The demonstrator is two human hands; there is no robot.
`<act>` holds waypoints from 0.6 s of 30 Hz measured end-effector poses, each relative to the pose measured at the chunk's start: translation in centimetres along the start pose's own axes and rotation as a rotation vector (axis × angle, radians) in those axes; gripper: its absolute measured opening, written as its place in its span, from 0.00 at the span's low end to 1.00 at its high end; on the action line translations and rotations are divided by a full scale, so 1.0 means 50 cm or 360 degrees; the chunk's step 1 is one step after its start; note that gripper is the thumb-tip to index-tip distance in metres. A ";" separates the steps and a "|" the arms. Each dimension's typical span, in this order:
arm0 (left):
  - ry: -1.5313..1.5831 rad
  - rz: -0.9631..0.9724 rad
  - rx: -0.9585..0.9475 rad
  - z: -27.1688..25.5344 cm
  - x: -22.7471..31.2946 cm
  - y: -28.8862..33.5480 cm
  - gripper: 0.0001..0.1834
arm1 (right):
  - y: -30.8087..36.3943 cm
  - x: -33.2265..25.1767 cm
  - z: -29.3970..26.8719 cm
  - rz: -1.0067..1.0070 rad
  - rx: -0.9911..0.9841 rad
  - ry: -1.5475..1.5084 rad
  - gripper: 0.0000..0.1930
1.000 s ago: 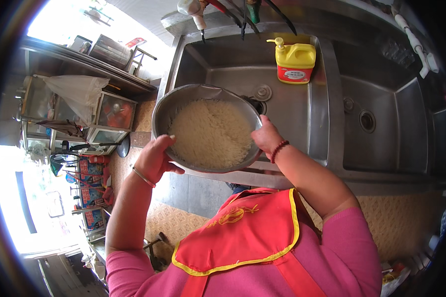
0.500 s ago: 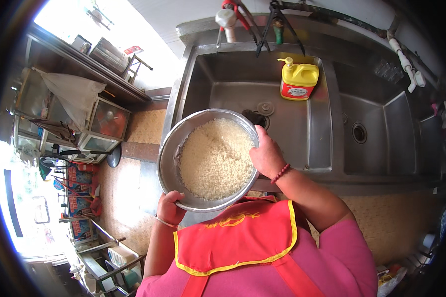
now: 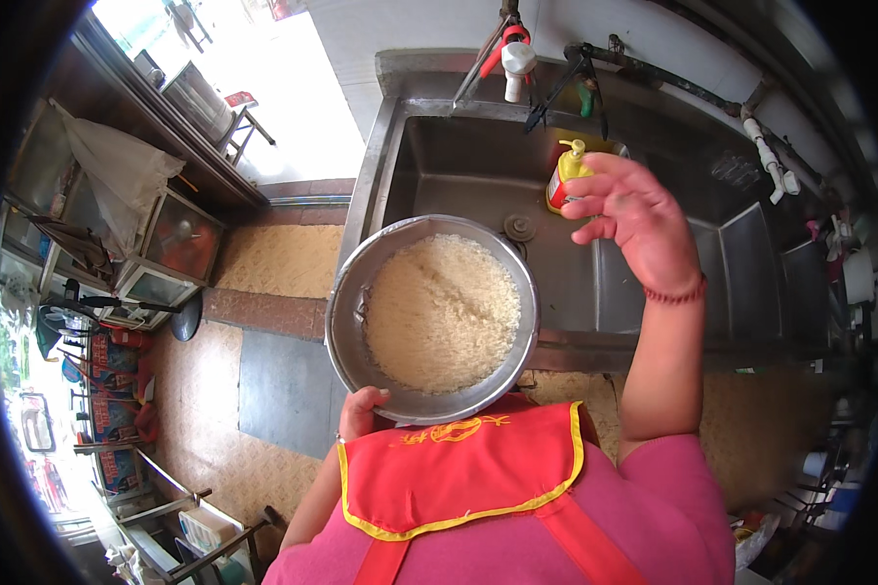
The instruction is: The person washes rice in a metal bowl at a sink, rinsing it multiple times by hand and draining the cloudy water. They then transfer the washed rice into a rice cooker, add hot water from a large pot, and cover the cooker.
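Observation:
A round metal bowl (image 3: pixel 337 327) filled with pale rice grains (image 3: pixel 444 317) is tilted slightly in front of my red apron. My left hand (image 3: pixel 363 409) grips its near left rim, thumb over the edge and the other fingers hidden beneath. Raised over the sink to the right of the bowl, my right hand (image 3: pixel 639 219) has its fingers apart and holds nothing. Behind its fingertips, partly covered, stands a yellow pump bottle (image 3: pixel 561 185) in the steel sink (image 3: pixel 458 190).
A white-knobbed faucet (image 3: pixel 518 63) and black-handled tongs (image 3: pixel 580 83) are at the sink's back wall. The drain strainer (image 3: pixel 519 228) lies near the bowl's far edge. Glass-sided cabinets (image 3: pixel 180 234) stand at the left, and a metal-framed rack (image 3: pixel 180 531) at the lower left.
My right hand has let go of the bowl's right rim and risen up and right over the sink. The left hand still holds the bowl, and the view has shifted.

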State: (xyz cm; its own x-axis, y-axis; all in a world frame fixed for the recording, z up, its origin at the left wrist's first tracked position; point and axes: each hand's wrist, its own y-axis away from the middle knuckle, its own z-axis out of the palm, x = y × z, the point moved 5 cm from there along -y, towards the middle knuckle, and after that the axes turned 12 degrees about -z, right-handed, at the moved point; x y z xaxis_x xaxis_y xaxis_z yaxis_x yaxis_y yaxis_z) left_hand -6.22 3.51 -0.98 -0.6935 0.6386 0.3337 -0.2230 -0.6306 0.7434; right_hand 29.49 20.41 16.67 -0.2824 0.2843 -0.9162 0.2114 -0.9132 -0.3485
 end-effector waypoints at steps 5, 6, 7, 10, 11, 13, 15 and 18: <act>-0.0062 -0.0217 -0.0106 -0.019 0.010 -0.013 0.20 | 0.069 0.168 -0.074 0.0203 -0.0050 0.2407 0.16; -0.0137 -0.0252 -0.0029 -0.023 0.011 -0.014 0.20 | 0.118 0.182 -0.076 0.0085 -0.0120 0.2550 0.15; -0.0116 -0.0162 -0.0165 -0.013 0.017 -0.011 0.20 | 0.170 0.205 -0.102 0.0318 0.0242 0.1802 0.14; -0.0148 -0.0077 -0.0181 -0.015 0.023 -0.010 0.18 | 0.323 0.192 -0.129 0.0409 0.0625 0.1633 0.11; -0.0166 -0.0066 -0.0172 -0.024 0.026 -0.016 0.18 | 0.366 0.162 -0.130 0.0254 0.0651 0.1903 0.10; -0.0463 0.0045 -0.0245 -0.050 0.053 -0.034 0.11 | 0.470 0.126 -0.142 0.0378 0.0894 0.1833 0.08; -0.1957 0.0962 -0.0066 -0.070 0.112 -0.047 0.13 | 0.600 0.130 -0.146 0.0763 0.1247 0.1342 0.07; -0.1168 0.0398 -0.0058 -0.150 0.138 -0.087 0.11 | 0.812 0.169 -0.117 0.1229 0.1527 0.1089 0.06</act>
State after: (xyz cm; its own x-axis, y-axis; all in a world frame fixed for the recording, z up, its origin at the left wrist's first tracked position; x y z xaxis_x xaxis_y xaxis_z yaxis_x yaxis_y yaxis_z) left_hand -15.17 7.35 -6.26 -0.0976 0.5958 0.7971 -0.1510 -0.8006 0.5799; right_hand 41.19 -12.56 -6.37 0.1734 -0.5423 -0.8221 -0.6874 -0.6645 0.2933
